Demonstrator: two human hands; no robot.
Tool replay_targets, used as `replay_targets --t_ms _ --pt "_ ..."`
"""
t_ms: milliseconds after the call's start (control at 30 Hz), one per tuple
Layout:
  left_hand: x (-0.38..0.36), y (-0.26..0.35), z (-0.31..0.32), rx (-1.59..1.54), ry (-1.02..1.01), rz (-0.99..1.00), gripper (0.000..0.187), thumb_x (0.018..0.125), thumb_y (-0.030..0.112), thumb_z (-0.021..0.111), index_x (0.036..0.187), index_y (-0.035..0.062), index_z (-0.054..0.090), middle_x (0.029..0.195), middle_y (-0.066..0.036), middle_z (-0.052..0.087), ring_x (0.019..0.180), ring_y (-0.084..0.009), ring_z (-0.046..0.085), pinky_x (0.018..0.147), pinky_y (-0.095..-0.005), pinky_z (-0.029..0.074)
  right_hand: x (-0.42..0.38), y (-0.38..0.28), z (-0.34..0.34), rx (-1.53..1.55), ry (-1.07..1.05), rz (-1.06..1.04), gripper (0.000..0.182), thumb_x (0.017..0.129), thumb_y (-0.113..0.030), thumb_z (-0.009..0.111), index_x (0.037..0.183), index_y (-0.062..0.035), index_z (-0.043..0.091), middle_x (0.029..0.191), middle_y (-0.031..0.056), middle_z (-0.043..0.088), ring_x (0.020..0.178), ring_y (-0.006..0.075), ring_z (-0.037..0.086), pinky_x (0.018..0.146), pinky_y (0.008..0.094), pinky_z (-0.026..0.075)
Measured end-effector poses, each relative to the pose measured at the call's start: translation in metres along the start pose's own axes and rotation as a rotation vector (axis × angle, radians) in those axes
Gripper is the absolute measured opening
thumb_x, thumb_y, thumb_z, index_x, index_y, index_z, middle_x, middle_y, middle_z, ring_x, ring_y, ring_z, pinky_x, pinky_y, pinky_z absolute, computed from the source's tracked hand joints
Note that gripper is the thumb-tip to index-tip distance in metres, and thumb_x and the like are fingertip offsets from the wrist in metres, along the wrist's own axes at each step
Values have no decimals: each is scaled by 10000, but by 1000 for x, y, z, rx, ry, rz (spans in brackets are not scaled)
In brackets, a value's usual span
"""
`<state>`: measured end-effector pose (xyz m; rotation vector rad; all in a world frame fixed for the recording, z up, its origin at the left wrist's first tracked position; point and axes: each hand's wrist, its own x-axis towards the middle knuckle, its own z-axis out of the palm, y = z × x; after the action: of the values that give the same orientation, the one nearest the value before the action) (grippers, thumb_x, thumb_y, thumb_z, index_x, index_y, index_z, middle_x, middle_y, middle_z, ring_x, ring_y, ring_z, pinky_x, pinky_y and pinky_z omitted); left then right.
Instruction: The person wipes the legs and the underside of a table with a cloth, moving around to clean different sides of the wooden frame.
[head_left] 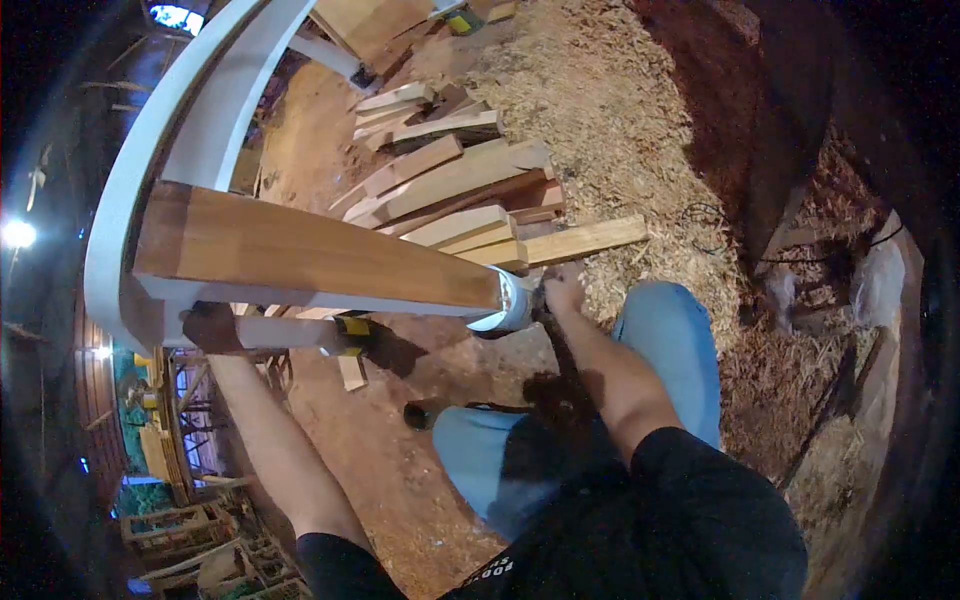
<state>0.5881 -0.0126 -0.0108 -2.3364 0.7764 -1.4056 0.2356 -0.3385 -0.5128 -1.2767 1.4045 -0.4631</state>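
Observation:
A long brown wooden beam (330, 245) with a white lower side slants from a curved white frame piece (115, 235) down to a white rounded end (508, 303). My left hand (212, 328), in shadow, is closed round a white bar (275, 332) under the beam, close to the curved piece. A yellow-and-black band (350, 336) sits at the bar's far end. My right hand (563, 290) is closed right beside the rounded end, in front of my knee. What its fingers hold is hidden, and I cannot tell what it is.
Cut wooden blocks (450, 185) lie piled beyond the beam, with one pale plank (590, 240) reaching right. Wood shavings (580, 100) cover the ground behind them. A small wood offcut (352, 374) lies below the bar. Stacked timber frames (175, 525) stand at lower left.

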Motion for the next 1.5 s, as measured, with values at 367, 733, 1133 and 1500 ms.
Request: replay_targets --t_ms 367,733,1133,1500 --pt "-2 7 -11 88 66 -33 391 877 425 684 974 48 714 840 -188 716 644 -344 677 546 -428 538 -5 -47 36 125 -260 -209 291 876 -300 609 1090 -133 716 972 210 706 916 377 679 806 443 534" --pt "5 -27 28 -261 214 82 391 911 395 651 1085 48 694 918 -190 718 700 -346 675 593 -410 552 -1 -57 34 30 -316 -210 278 863 -262 617 1096 -157 726 1061 197 706 960 336 694 845 408 543" --pt "0 12 -8 -696 143 -110 428 911 415 641 1135 54 692 963 -174 729 797 -345 694 673 -409 562 -37 -64 43 -218 -330 -294 257 824 -190 593 1033 -148 738 979 192 712 939 396 679 855 504 535" --pt "0 -2 -7 -225 94 12 494 904 467 628 1129 34 699 917 -185 734 834 -358 699 687 -426 562 56 -57 55 1311 -834 444 245 826 -160 544 959 10 660 789 169 659 725 277 666 624 397 534"
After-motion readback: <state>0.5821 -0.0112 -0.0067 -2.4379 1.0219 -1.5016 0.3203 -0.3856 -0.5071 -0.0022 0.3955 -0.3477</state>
